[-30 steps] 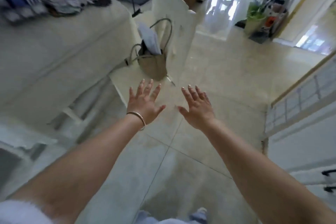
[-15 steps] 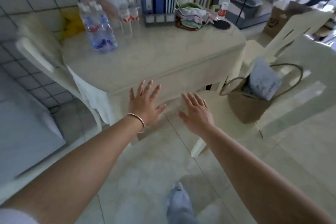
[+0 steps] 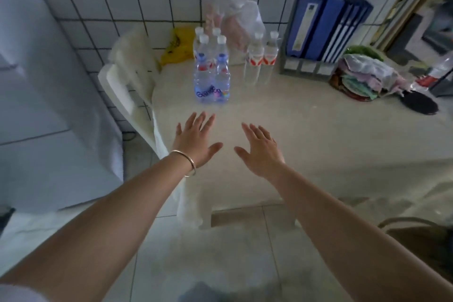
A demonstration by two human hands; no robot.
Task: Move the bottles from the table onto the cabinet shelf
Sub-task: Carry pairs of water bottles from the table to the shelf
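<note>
A: Bottles. Four blue-label water bottles (image 3: 212, 73) packed tight at the table's (image 3: 306, 135) far left, two red-label bottles (image 3: 261, 57) just right of them.

B: Hands?

A: Both empty. Left hand (image 3: 195, 141) and right hand (image 3: 261, 148) flat, fingers spread, apart, hovering over the near edge, touching nothing.

B: How'll they handle?

A: Prob. full, so weighty for thin plastic. Walls look smooth, maybe slick; they'd dent if squeezed. I'd grip mid-body at the label, or the neck under the cap.

B: Anything in the way?

A: Approach looks free. Plastic bags (image 3: 235, 19) behind, yellow bag (image 3: 177, 45) far left, grey rack w/ blue binders (image 3: 326, 24) right of the red pair. Cabinet shelf not in view.
</note>
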